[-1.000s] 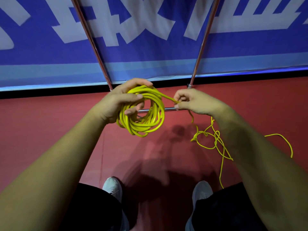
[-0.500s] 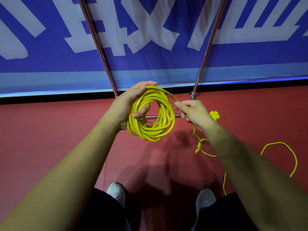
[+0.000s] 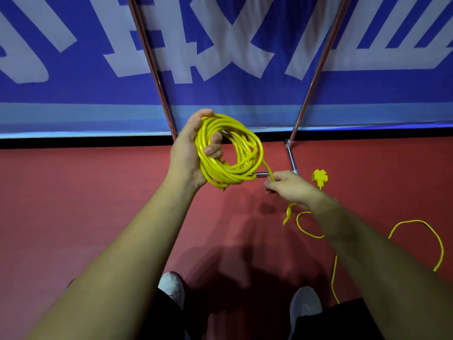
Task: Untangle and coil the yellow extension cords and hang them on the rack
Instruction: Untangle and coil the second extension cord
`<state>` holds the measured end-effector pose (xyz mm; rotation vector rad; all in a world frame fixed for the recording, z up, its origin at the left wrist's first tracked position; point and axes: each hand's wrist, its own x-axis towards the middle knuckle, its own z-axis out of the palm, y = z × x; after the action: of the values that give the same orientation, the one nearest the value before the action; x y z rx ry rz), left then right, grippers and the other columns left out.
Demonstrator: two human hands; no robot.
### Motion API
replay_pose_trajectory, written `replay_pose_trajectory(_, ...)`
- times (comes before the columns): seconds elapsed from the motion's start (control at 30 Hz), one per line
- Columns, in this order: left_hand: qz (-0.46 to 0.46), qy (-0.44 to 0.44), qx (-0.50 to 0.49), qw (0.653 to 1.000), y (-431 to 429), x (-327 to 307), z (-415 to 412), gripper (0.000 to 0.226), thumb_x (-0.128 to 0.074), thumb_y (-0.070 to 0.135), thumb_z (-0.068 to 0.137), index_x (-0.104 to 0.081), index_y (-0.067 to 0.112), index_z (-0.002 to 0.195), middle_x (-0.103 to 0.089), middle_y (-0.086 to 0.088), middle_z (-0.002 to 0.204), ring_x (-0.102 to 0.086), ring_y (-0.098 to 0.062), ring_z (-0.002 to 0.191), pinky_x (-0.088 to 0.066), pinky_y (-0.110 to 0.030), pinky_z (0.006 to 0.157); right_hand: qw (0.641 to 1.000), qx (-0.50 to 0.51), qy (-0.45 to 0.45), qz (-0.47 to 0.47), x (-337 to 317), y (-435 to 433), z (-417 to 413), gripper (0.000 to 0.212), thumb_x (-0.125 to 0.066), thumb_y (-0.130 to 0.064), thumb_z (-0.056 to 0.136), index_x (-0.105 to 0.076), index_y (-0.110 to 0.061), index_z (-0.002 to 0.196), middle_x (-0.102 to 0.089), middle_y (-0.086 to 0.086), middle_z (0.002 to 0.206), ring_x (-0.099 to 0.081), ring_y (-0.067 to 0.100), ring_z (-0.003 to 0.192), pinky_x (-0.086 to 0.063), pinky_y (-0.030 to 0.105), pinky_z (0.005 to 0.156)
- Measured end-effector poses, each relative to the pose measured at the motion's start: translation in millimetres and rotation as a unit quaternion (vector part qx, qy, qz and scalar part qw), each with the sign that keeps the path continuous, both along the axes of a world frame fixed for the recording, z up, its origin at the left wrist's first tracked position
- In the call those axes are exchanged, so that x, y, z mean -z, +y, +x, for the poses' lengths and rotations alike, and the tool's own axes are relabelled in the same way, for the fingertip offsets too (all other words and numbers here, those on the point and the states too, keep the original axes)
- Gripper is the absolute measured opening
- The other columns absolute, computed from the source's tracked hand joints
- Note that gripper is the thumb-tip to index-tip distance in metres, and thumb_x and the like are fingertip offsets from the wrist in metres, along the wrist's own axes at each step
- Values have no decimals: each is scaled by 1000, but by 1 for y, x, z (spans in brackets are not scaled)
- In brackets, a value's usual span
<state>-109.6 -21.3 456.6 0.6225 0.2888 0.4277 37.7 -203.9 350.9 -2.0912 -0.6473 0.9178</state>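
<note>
— Grip first: the coil [image 3: 230,153] of yellow cord is being held by the left hand [image 3: 188,155], with fingers curled through the loops and the thumb over the top.
— Noted. And the right hand [image 3: 289,187]?
— A single strand leaving the coil's lower right is being pinched there between closed fingers, lower than the coil and just beside it.
— Where is the rest of the cord lying?
— On the red floor [image 3: 98,192]. A small knot [image 3: 288,213] is hanging just under the right wrist. Beyond it, loose cord [image 3: 414,221] is lying in open loops to the right, partly hidden by the forearm. A yellow plug block [image 3: 319,176] is lying near the rack's base bar [image 3: 291,157].
— Rack?
— Two metal poles [image 3: 316,69] are rising in front of the blue banner [image 3: 220,94]. The coil is being held in front of them, not hung. At the bottom edge, white shoes [image 3: 171,288] are showing.
</note>
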Motion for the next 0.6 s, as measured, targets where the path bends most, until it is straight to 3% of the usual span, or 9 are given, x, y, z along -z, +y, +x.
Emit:
replay_pose_trajectory(0.17,-117,-24,-35,992,34,3,7,18,-47,23,98,-53,16,83,-45,-4,56,-37,-8,33,-31,-17,35,1000,18,-17,9,7,-13,17,18,-52,-7,98,-70,-9,101,-71,2,91,-55,9,78,-39,22,69)
replay_pose_trajectory(0.33,-132,-39,-76,987,41,7,14,18,-46,21,101,-46,12,86,-45,-6,61,-41,-9,37,-37,-20,38,995,-81,46,-23,-3,1,-5,21,-42,0,99,-61,-7,91,-66,11,77,-62,20,63,-47,30,62)
replay_pose_trajectory(0.4,-83,-45,-120,988,34,1,17,14,-43,16,103,-46,14,90,-45,-8,61,-41,-11,40,-38,-20,40,991,-120,53,-30,-15,10,-23,16,-42,-5,100,-56,-4,93,-63,11,69,-61,16,50,-46,26,50)
replay_pose_trajectory(0.47,-10,-39,-160,986,30,-2,17,11,-41,11,104,-45,17,95,-45,-11,62,-42,-13,44,-38,-21,43,990,-129,56,0,-27,17,-38,17,-44,-10,101,-58,-2,95,-57,10,61,-48,13,39,-40,25,42)
replay_pose_trajectory(0.53,60,-15,-170,984,30,-4,14,11,-43,9,103,-45,18,97,-46,-12,66,-43,-16,49,-39,-23,49,986,-141,85,24,-38,22,-49,21,-45,-15,102,-63,-4,102,-54,8,57,-42,13,38,-38,23,42)
replay_pose_trajectory(0.6,119,16,-175,977,31,-4,11,12,-47,7,101,-45,18,98,-47,-12,71,-44,-18,55,-40,-25,53,975,-198,102,10,-50,25,-57,22,-46,-18,103,-63,-15,116,-58,7,60,-50,13,41,-38,22,44)
